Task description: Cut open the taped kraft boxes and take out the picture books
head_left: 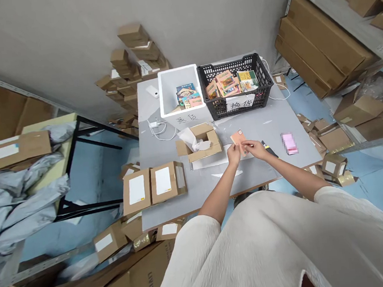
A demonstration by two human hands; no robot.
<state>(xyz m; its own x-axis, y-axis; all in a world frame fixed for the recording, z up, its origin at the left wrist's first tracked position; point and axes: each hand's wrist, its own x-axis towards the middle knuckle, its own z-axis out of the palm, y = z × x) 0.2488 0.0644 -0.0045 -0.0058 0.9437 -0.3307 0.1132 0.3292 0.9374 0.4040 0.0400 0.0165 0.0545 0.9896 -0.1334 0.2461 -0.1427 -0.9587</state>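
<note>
Over the front part of the grey table, a thin peach-coloured booklet (pixel 238 137) with a small dark-edged square on it is held between both hands. My left hand (pixel 233 154) grips its lower left side. On its right side, the fingers of my right hand (pixel 254 148) are closed on it. An open cardboard box (pixel 214 142) with white paper spilling out stands left of the hands. Under the hands and box lies a white sheet (pixel 210 160). A black and yellow tool (pixel 269 149), perhaps a cutter, lies just beyond my right forearm.
At the back of the table (pixel 262 128) stand a white bin (pixel 162 91) and a black crate (pixel 265 96), both holding booklets. A pink item (pixel 289 143) lies at right. Two labelled cartons (pixel 168 183) sit at the left edge. Boxes crowd the floor and shelves around.
</note>
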